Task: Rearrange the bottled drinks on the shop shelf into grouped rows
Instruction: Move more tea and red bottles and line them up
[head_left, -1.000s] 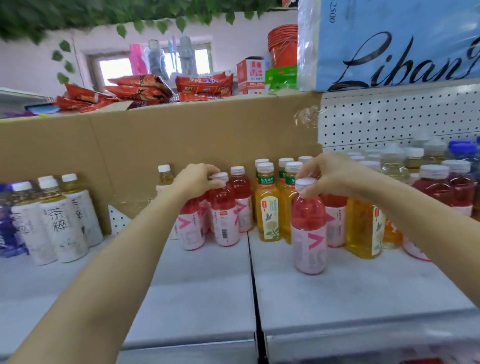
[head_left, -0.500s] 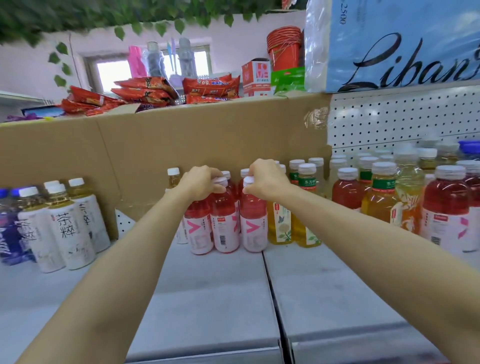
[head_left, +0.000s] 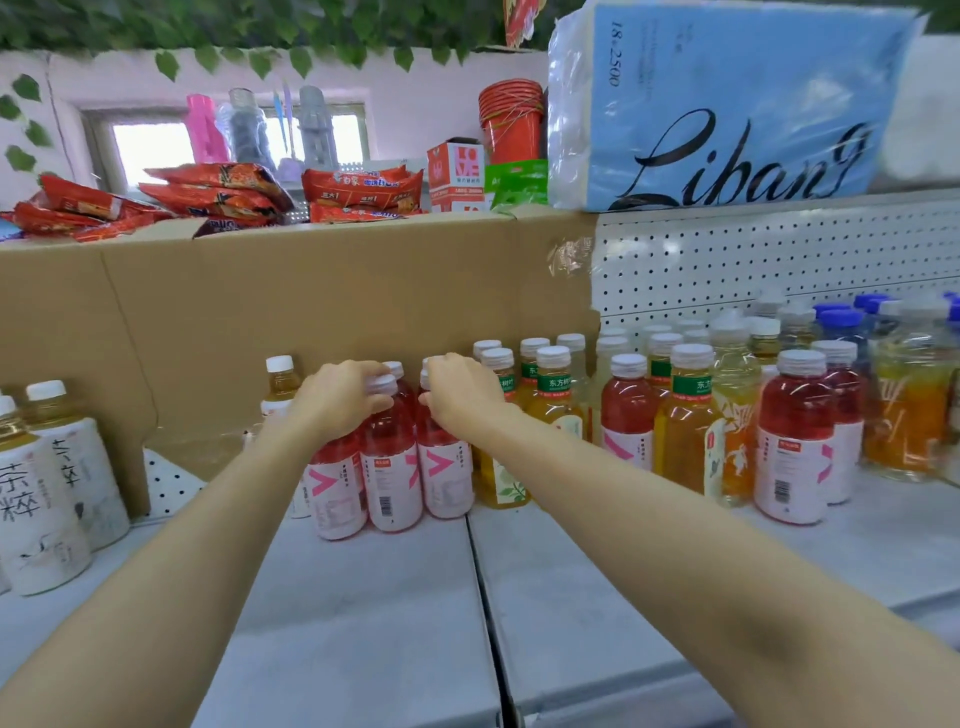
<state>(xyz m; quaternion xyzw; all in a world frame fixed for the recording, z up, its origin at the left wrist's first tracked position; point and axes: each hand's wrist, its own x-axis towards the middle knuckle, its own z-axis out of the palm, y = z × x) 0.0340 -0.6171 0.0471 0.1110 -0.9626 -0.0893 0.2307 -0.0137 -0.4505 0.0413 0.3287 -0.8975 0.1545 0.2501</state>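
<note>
Three pink drink bottles stood shoulder to shoulder near the back of the grey shop shelf (head_left: 363, 623), just left of its centre seam: the left pink bottle (head_left: 337, 488), the middle pink bottle (head_left: 390, 467) and the right pink bottle (head_left: 447, 473), with more of the same kind half hidden behind them. The left hand (head_left: 337, 397) curled over the white cap of the middle bottle, fingertips wrapped round its rim. The right hand (head_left: 460, 389) closed in the same way over the top of the right bottle, whose cap was hidden under the fingers.

The bottles looked full, so each would likely be moderately heavy for its size and bottom-steady, yet tall enough to tip if shoved high up. The plastic walls would probably give slightly under a squeeze, and the glossy label sleeve could slip; the ribbed cap and the narrow neck below it looked the surest hold for sliding, the waist better for lifting.

Just right of the group stood yellow tea bottles with green collars (head_left: 553, 410), then a mixed cluster where another pink bottle (head_left: 792, 457) stood among orange drinks (head_left: 904, 415). White-labelled tea bottles (head_left: 41, 499) stood well apart at the left. A cardboard sheet (head_left: 311, 301) backed the shelf.
</note>
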